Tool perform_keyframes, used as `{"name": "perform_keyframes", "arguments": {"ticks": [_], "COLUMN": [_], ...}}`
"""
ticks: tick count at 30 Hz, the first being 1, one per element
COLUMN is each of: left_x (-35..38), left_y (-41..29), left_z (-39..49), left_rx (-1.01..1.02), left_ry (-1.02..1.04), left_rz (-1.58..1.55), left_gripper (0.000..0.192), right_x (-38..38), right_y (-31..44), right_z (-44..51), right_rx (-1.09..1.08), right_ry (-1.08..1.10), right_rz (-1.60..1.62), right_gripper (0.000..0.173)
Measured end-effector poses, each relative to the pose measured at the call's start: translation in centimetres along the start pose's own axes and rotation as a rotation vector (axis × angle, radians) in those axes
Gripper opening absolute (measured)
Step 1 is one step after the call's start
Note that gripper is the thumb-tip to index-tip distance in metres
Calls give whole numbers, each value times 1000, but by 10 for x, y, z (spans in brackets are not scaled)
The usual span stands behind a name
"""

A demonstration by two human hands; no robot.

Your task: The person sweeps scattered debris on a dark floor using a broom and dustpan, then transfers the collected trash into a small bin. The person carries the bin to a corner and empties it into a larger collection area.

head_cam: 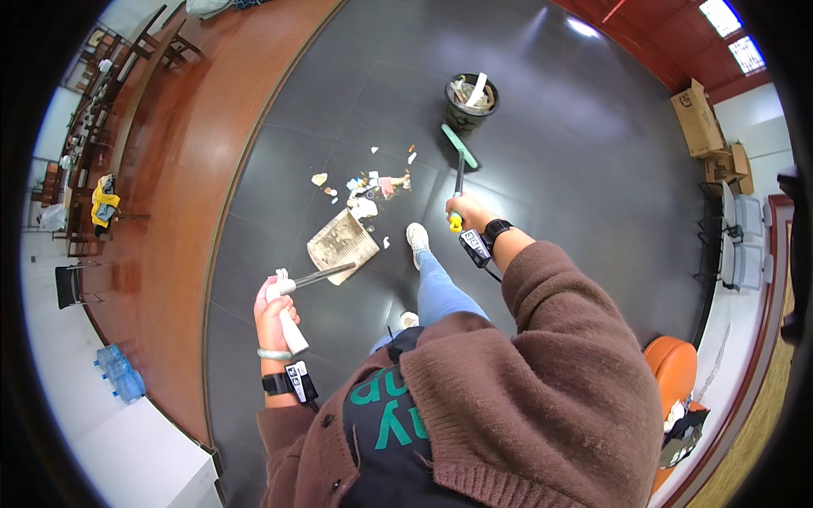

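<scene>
My left hand (277, 307) grips the white handle of a long-handled dustpan (343, 244), whose dirty pan rests on the dark tiled floor. At the pan's front lip lies a heap of litter (368, 190), with crumpled tissue, scraps and crumbs, and a few loose bits around it. My right hand (469, 211) is closed around the handle of a broom (460, 146). The broom's narrow green head is to the right of the litter and close to a black trash bin (467, 120). The bin is filled with rubbish, and a white strip sticks out of it.
A raised wooden floor (171, 209) edges the tiles on the left, with a long table (136, 95) on it. Cardboard boxes (698, 124) and folding chairs (746, 238) line the right wall. An orange seat (673, 368) stands at lower right, water jugs (120, 374) at lower left.
</scene>
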State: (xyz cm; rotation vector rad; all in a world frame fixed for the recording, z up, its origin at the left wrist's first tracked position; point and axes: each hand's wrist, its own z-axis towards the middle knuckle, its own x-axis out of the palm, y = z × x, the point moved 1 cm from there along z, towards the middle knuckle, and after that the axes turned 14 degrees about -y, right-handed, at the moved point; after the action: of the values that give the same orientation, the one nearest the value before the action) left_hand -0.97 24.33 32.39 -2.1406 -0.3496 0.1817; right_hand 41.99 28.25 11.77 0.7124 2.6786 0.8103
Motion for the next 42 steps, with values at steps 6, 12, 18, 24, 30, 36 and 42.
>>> {"name": "perform_keyframes", "arguments": {"ticks": [6,12,18,24,30,36,42], "left_x": [0,21,28,28,48,74,79], "left_y": [-1,-26,-35,-34,-45,-56,-58], "left_z": [-6,-14,-8,-17,-11,7,8], "left_rx": [10,9,13,33,30,11,50], "left_ry": [-94,-197,-226,-244,-252,-293,-340], "left_rz": [-65,-16,-64,-174,-107,-126,-140], "left_gripper": [52,53,57,58,63,64,64], "right_x": [23,-14,-12,35,49,28,85], "right_y": [-19,22,95,163,220,274,277], "right_z": [-15,-90,-69,27,142,212,214], "right_rx": [40,119,111,30,-38,-55,-141], "right_ry": [117,215,186,65,142,-129,-118], "right_rz": [-195,-20,112,388,607,308,-24], "right_gripper": [66,77,83,56,45,12,36]}}
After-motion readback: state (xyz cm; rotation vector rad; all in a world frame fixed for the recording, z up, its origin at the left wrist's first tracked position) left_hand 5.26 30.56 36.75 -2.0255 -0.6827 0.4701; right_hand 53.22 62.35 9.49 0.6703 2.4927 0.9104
